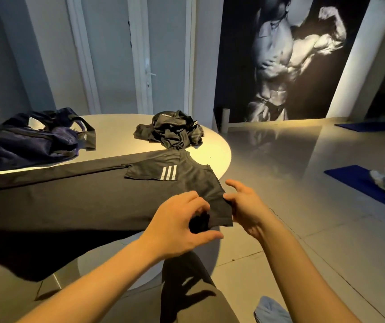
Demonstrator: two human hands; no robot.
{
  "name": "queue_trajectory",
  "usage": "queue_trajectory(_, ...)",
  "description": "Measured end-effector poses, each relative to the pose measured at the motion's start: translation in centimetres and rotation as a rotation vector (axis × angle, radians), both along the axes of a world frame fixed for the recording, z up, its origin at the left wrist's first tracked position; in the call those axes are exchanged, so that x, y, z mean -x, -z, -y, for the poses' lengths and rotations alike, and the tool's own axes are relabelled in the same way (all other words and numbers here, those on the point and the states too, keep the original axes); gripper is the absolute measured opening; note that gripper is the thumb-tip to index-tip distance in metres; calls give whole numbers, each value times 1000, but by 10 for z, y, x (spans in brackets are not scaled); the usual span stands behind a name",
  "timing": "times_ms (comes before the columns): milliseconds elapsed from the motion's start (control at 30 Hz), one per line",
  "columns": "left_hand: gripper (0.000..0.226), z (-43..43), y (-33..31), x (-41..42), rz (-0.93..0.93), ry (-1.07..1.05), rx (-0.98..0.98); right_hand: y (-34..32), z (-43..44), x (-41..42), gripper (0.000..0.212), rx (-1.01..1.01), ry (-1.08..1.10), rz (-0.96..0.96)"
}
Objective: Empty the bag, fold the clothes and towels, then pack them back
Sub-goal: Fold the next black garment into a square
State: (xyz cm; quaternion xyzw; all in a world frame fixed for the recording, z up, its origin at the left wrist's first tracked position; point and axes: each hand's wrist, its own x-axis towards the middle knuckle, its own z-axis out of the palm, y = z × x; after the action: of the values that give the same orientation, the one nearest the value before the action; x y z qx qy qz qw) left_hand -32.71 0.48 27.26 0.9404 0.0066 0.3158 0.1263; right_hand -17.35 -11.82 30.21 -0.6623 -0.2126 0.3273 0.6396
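- Head view, T-shirt (89, 201): dark grey, spread flat across the near half of the table (121, 121), body running off the table's left side, collar toward its right edge.
- Folded in over the chest, the far sleeve, with three white stripes (169, 173) on it.
- At the table's near right edge, the other sleeve, hem just past the rim.
- Over that near sleeve, left hand (179, 226): fingers curled and gripping a bunch of the dark cloth, thumb stretched out below.
- Just off the table's right rim, right hand (245, 206): fingertips closed on the sleeve's outer edge as far as can be told, one finger lifted and nearly straight.
- Both hands close together, not touching.
- At the table's far right, just beyond the collar, pile of dark clothes (172, 132), crumpled.
- At the table's far left, bag (28, 142): navy, slumped, straps loose.
- Well to the right of the table, blue mats (359, 183) on the floor.
- Near the table's front, low down, pale blue cloth (270, 311).
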Motion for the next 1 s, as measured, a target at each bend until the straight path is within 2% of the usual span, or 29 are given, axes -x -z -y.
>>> queue_trajectory(100,58,1,-4,-3,37,-62,-92,-15,-10,2,29,-38,-25,0)
queue_trajectory(233,36,-7,-9,-6,136,-170,-131,-29,-23,2,23,-58,-48,-1)
queue_trajectory(367,23,-16,-17,-4,197,-178,-110,-37,-32,-1,23,-45,-80,16)
queue_trajectory(500,20,-28,-36,-3,211,-138,21,-47,-34,-6,23,-26,-187,62)
queue_trajectory(600,13,-47,-60,-7,198,-168,198,-51,-37,-18,27,-10,-293,125)
queue_trajectory(700,15,-74,-91,-16,133,-169,385,-48,-47,-39,24,-5,-291,98)
queue_trajectory(767,15,-95,-112,-24,63,-144,437,-43,-58,-60,25,21,-267,112)
queue_trajectory(867,14,-131,-135,-40,-27,-191,489,-35,-81,-95,26,85,-287,152)
queue_trajectory(1000,20,-186,-130,-66,-81,-315,598,-17,-107,-131,27,268,-474,241)
